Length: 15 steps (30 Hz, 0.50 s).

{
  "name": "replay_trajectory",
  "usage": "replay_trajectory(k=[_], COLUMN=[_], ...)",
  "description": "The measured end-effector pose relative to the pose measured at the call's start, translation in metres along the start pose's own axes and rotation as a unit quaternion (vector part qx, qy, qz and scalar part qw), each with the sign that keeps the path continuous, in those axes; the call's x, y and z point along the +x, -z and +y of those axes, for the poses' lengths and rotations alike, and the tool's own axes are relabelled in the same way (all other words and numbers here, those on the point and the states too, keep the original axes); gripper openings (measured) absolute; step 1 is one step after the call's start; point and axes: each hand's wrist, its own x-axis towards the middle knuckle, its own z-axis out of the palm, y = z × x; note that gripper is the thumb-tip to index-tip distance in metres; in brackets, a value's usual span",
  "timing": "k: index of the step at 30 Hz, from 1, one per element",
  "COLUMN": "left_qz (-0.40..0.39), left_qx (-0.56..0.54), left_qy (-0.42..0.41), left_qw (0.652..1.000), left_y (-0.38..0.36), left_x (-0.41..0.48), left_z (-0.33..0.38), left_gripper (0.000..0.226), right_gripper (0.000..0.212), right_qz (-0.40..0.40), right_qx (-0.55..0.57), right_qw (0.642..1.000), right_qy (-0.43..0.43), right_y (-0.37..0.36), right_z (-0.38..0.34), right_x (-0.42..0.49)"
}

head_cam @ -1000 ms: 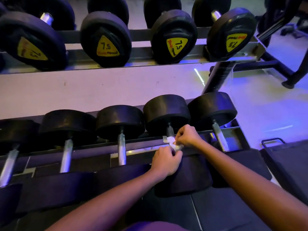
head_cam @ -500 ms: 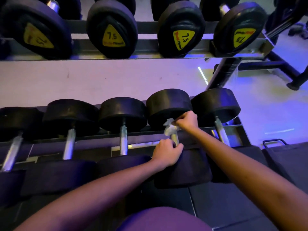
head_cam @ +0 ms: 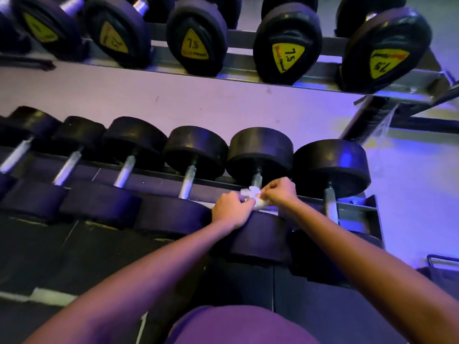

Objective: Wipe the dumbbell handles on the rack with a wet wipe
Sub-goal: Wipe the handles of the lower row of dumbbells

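Two hands pinch a crumpled white wet wipe round the steel handle of a black rubber dumbbell on the lower rack tier.

The left hand and right hand curl their fingers onto the wipe from either side, hiding the handle's middle; only its far end shows. More black dumbbells with bare steel handles run left of that dumbbell, and one sits just right. Above it, a grey metal shelf carries yellow-labelled dumbbells, the leftmost blurred. Behind it is a pale wall washed violet-blue; below it are dark rubber floor mats. A purple garment is cut off by the bottom edge.
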Motion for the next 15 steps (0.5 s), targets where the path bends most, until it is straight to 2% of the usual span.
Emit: replay_trajectory(k=[3,7,10,15], left_qz=[0.001,-0.004,-0.013,-0.022], left_qx=[-0.013,-0.014,-0.016,-0.020], left_qy=[0.007,0.004,-0.001,-0.018], left_qw=[1.000,1.000,1.000,0.999], left_y=[0.003,0.004,0.003,0.002], left_x=[0.001,0.001,0.004,0.006], left_z=[-0.001,-0.003,-0.005,-0.008], left_gripper=[0.046,0.049,0.044,0.045], right_gripper=[0.014,0.018,0.011,0.007], right_qz=[0.064,0.085,0.051,-0.081], right_qx=[0.075,0.067,0.040,-0.030], right_qw=[0.995,0.994,0.998,0.996], right_qy=[-0.007,-0.007,0.003,-0.006], right_y=[0.002,-0.005,-0.008,-0.005], right_z=[-0.010,-0.013,-0.002,0.022], right_x=[0.018,0.030,0.020,-0.013])
